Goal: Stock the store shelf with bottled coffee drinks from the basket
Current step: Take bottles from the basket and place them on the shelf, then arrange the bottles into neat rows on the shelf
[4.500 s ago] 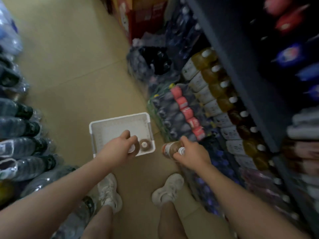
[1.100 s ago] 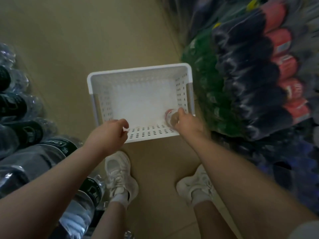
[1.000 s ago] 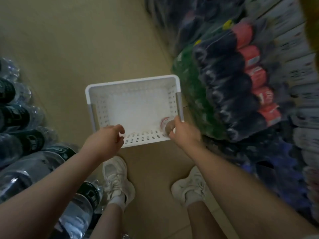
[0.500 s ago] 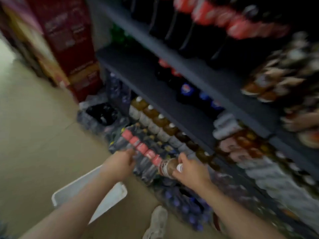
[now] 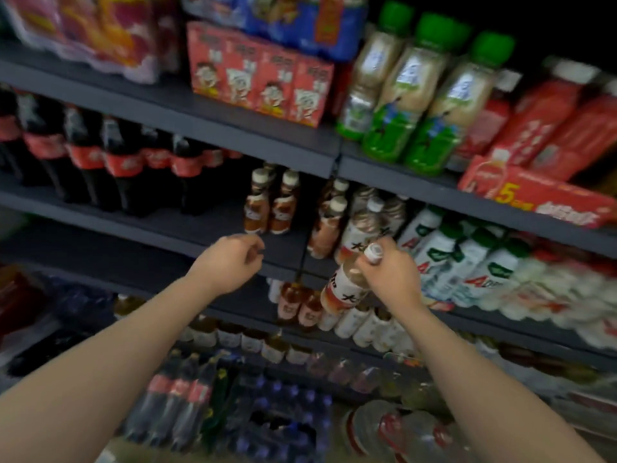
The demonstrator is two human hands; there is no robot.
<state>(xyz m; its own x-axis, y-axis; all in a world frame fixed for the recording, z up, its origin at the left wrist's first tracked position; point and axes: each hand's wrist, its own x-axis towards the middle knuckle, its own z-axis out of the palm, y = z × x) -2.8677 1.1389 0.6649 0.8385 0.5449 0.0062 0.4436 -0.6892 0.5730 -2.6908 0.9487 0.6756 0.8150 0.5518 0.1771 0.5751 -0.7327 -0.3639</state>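
My right hand [image 5: 392,274] grips a bottled coffee drink [image 5: 347,289] by its neck under the white cap, tilted, in front of the dark grey shelf [image 5: 187,233]. My left hand [image 5: 230,259] hovers near the shelf's front edge, fingers loosely curled around nothing. Two brown coffee bottles [image 5: 270,203] with white caps stand on that shelf just above my left hand. More of the same bottles [image 5: 329,222] stand to their right. The basket is out of view.
Dark cola bottles [image 5: 110,165] fill the shelf's left part. White milk-drink bottles [image 5: 467,262] stand at the right. Red cartons [image 5: 260,75] and green-capped bottles [image 5: 410,95] sit one shelf up. Shrink-wrapped bottle packs [image 5: 233,402] lie on the floor below.
My view has swung up from the white basket on the floor to the shelves. My right hand took a bottle from the basket and raised it to shelf height. My left hand rose too.
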